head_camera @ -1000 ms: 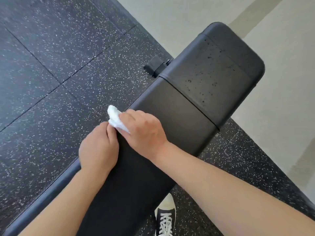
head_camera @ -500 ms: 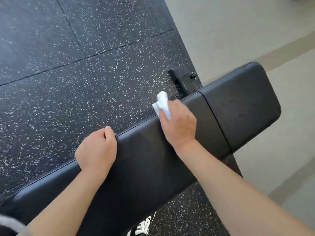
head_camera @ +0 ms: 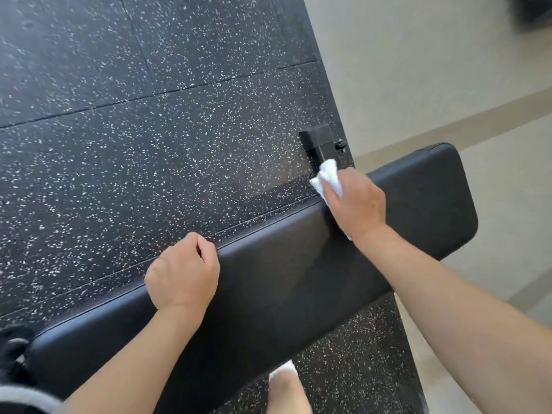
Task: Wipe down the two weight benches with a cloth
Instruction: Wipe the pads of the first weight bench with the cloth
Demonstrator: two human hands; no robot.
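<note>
Speckled gym floor [head_camera: 149, 144]; right hand [head_camera: 355, 204], gripping cloth [head_camera: 327, 177], has slid along bench [head_camera: 283, 288] far edge toward seat gap; left hand [head_camera: 182, 270] stays curled over that edge, bracing.

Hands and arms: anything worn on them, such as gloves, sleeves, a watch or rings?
No. The left hand and right hand are bare, without gloves, and both forearms are uncovered up to the frame edge. No watch, band or ring shows on the visible wrists or fingers.
</note>
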